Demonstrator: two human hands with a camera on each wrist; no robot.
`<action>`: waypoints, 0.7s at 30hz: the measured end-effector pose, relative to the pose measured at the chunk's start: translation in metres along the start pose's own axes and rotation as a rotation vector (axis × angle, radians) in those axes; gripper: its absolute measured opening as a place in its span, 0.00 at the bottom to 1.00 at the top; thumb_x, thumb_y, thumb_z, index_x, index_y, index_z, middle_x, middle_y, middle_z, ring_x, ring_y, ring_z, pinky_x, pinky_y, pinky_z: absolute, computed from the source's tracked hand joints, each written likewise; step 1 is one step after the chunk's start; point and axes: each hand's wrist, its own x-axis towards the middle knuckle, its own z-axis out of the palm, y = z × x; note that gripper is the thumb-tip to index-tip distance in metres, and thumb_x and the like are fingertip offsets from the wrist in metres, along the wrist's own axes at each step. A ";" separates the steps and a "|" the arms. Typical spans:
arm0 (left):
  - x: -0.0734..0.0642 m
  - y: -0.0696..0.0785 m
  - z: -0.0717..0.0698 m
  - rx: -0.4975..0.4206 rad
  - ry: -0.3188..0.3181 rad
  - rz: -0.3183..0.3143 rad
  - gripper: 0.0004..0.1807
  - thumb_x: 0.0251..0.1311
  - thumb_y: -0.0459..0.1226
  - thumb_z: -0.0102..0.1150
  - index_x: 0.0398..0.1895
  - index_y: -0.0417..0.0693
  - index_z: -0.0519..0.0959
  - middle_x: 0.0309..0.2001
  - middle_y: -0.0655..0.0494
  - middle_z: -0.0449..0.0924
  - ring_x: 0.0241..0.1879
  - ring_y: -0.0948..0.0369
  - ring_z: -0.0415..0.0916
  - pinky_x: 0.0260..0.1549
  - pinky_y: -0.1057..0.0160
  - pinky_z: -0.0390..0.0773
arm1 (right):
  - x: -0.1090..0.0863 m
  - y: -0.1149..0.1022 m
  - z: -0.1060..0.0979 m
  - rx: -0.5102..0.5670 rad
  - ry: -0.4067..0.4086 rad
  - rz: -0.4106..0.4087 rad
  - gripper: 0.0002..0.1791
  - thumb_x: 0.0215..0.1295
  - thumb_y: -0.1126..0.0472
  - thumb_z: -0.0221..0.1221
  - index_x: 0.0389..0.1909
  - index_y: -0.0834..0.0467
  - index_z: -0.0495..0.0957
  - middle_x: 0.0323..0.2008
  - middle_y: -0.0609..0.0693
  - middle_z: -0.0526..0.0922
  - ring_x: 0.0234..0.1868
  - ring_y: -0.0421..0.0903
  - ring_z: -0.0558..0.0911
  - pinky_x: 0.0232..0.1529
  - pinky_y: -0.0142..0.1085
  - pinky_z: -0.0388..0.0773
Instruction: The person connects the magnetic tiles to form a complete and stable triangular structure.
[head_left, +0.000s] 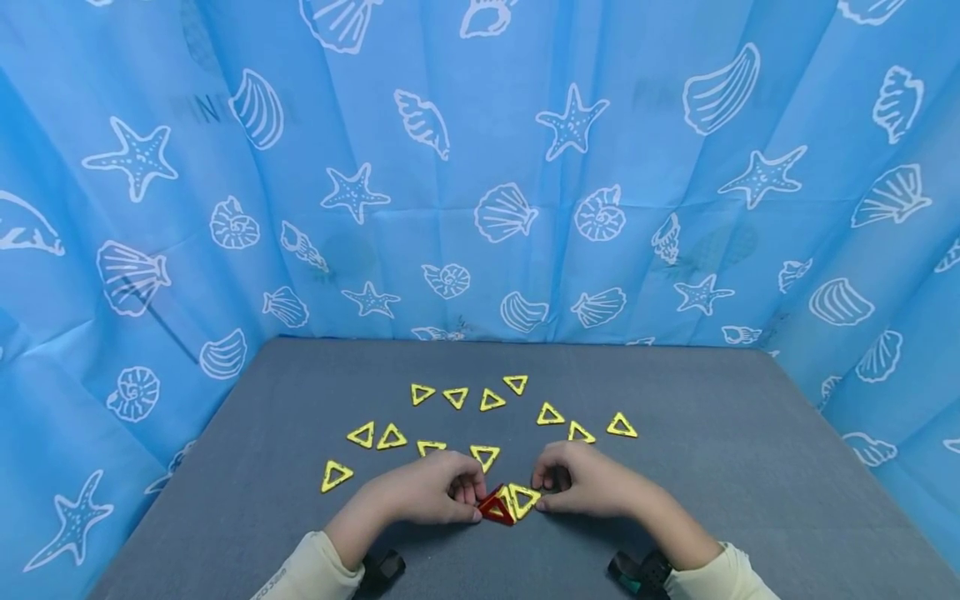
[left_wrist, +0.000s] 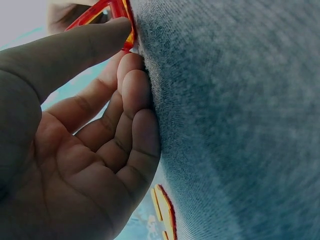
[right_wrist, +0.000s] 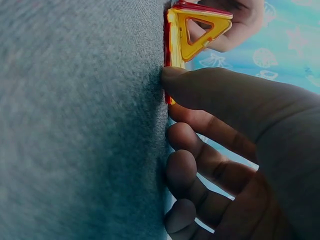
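Several triangular magnetic tiles are joined in a small cluster at the front middle of the table. In the head view a red tile (head_left: 497, 518) leans up at its left, beside a yellow tile (head_left: 528, 507) at its right. My left hand (head_left: 438, 490) pinches the red tile at its left corner, the thumb lying across it in the left wrist view. My right hand (head_left: 585, 483) holds the yellow tile's right corner between thumb and forefinger, low at the cloth. Another yellow tile (right_wrist: 212, 38) stands tilted up from the flat one in the right wrist view.
Loose yellow triangular tiles lie scattered beyond the hands, such as one tile (head_left: 337, 476) at the left and another tile (head_left: 622, 432) at the right. Grey cloth covers the table (head_left: 750, 467). A blue curtain (head_left: 480, 167) with white shells hangs behind it.
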 end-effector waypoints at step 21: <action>0.001 0.001 0.000 -0.016 -0.010 -0.014 0.05 0.66 0.35 0.72 0.39 0.47 0.83 0.31 0.59 0.80 0.30 0.64 0.75 0.30 0.67 0.74 | 0.001 -0.005 -0.002 0.090 -0.003 -0.061 0.07 0.68 0.60 0.70 0.40 0.58 0.84 0.33 0.41 0.81 0.32 0.34 0.77 0.35 0.31 0.77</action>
